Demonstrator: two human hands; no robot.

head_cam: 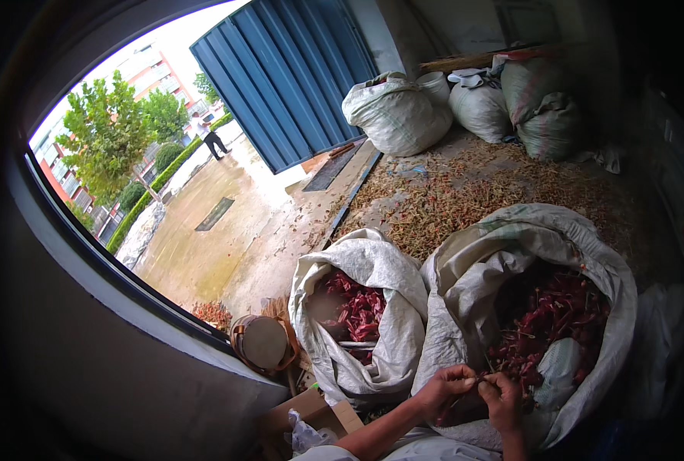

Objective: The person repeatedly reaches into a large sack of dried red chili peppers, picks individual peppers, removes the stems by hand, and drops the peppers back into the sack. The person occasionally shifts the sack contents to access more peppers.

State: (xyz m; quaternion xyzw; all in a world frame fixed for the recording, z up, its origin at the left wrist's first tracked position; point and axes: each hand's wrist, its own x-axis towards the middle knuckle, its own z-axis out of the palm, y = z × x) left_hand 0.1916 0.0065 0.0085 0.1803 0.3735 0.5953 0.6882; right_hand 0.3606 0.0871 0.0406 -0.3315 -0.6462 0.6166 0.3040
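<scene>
My left hand (448, 387) and my right hand (500, 395) meet over the near edge of a large white woven sack (621, 299). The fingers of both pinch a small dark red dried pod, probably a chili pepper (479, 378), between them. Inside this sack lie dark red dried chili peppers (549, 322) with stems, and a bundled piece of white woven cloth (558, 369) rests on them. To its left stands a smaller white woven sack (399, 265) with rolled-down rim, holding brighter red dried peppers (365, 311).
Loose stems and debris (451, 201) cover the floor beyond. Full woven sacks (399, 118) stand at the back beside a blue metal door (290, 80). A cardboard box (313, 412) and a round drum-like stool (264, 341) are at left. Outside, a person (208, 135) stands on wet pavement.
</scene>
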